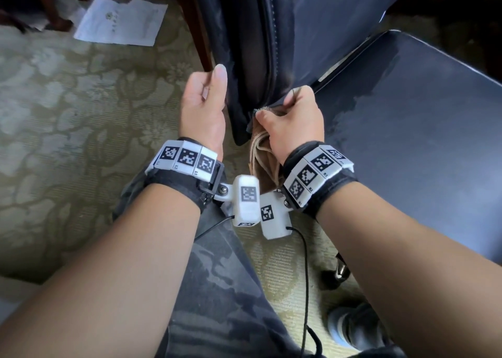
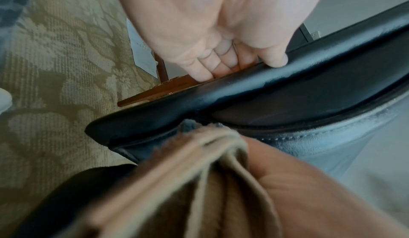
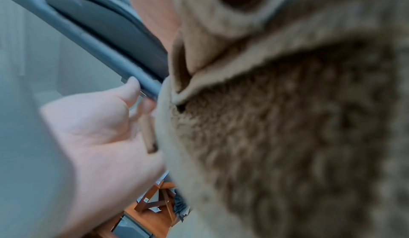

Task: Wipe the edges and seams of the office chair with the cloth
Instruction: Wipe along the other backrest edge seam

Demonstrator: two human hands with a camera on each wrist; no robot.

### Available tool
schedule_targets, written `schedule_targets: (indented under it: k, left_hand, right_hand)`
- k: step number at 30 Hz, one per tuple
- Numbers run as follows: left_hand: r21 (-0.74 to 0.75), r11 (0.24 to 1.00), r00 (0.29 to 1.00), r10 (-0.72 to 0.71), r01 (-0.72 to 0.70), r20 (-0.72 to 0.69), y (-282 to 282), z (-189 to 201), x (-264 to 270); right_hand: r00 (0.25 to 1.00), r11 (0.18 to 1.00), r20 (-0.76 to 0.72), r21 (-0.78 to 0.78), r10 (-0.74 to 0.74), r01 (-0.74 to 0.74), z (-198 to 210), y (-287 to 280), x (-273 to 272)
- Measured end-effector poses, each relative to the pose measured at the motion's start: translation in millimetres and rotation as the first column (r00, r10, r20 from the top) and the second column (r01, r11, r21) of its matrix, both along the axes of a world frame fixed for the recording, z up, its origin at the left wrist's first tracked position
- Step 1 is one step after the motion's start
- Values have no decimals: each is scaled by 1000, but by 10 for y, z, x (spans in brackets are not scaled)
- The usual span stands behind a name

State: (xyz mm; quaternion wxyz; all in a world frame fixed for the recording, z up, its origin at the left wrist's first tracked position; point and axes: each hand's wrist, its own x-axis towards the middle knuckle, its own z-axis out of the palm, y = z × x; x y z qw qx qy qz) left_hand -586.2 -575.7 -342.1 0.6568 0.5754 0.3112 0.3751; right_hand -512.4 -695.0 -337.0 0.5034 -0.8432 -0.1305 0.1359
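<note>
The black leather chair back [image 1: 298, 31] stands upright beside its seat [image 1: 421, 126]. My left hand [image 1: 206, 105] grips the back's left edge low down, fingers curled behind it and thumb on the front, as the left wrist view shows at the edge [image 2: 243, 87]. My right hand [image 1: 296, 121] holds a folded tan cloth [image 1: 264, 151] and presses it against the piped seam at the back's bottom corner. The cloth [image 2: 199, 171] meets the corner under my left hand [image 2: 221, 40]. In the right wrist view the cloth [image 3: 287, 119] fills most of the picture.
A patterned green carpet [image 1: 68, 113] lies underneath, with white papers [image 1: 119, 20] at the far left. A dark wooden leg [image 1: 201, 31] stands just left of the chair back. My knee in camouflage trousers [image 1: 217, 276] is below; a chair caster [image 1: 336, 273] and my shoe [image 1: 350, 327] are lower right.
</note>
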Motion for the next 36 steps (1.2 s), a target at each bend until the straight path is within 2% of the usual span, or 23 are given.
schedule_targets:
  k: [11, 13, 16, 18, 23, 26, 31, 36]
  left_hand:
    - [57, 998, 990, 11, -3, -143, -56, -107, -94]
    - [59, 998, 990, 7, 1, -142, -68, -117, -112]
    - [54, 998, 991, -10, 17, -135, -39, -143, -121]
    - [35, 999, 992, -30, 35, -126, -2, -175, -129]
    - [-68, 993, 988, -99, 92, -120, 76, -236, -138]
    - [-104, 991, 982, -98, 81, -163, 119, -304, -106]
    - [-173, 979, 976, -133, 104, -170, 159, -365, -81]
    - [-194, 972, 974, -163, 131, -160, 209, -368, -46]
  right_hand:
    - [990, 999, 134, -29, 45, -41, 477, -282, -75]
    - [985, 1000, 171, 9, 25, -26, 555, -330, -115]
    - [975, 987, 219, 158, -45, 11, 600, -419, -140]
    - [979, 979, 192, 203, -70, 30, 505, -456, -119]
    - [998, 997, -53, 53, -45, 48, 15, -387, -111]
    - [986, 997, -152, 30, -63, 69, -158, -203, -76]
    - [987, 1000, -163, 16, -13, 15, -245, 74, -32]
    - [984, 999, -179, 31, -25, 31, -328, 182, -9]
